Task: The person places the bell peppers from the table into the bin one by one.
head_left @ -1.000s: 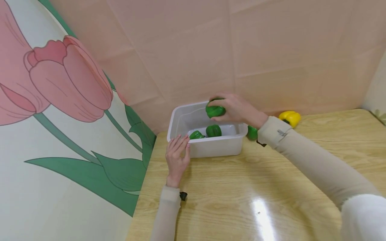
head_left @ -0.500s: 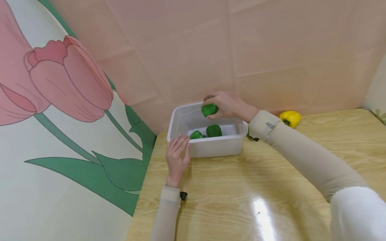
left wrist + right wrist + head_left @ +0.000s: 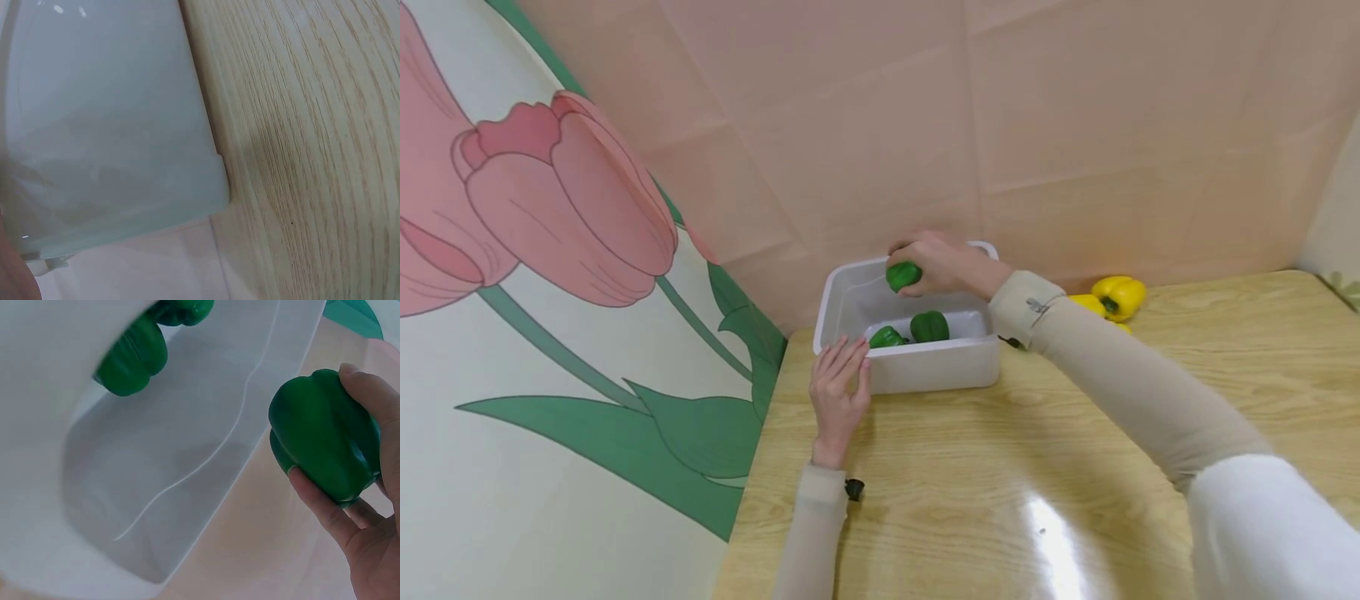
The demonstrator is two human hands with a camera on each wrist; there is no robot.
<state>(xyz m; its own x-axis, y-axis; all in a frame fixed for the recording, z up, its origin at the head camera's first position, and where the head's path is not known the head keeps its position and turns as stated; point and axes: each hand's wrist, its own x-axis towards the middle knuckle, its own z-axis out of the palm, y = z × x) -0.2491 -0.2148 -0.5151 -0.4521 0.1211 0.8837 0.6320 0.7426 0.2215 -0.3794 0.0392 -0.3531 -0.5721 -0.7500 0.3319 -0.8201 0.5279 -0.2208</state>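
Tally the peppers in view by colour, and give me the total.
Green peppers: 3 (1 in the right hand, 2 in the bin)
Yellow peppers: at least 2; a yellow sliver by the right sleeve may be a third, but the sleeve hides too much to tell
Total: at least 5

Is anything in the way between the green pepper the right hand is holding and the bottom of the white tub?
Nothing visible blocks the held pepper: the tub is open on top. Two other green peppers lie on its bottom, toward the near side, while the left hand just touches the near-left corner.
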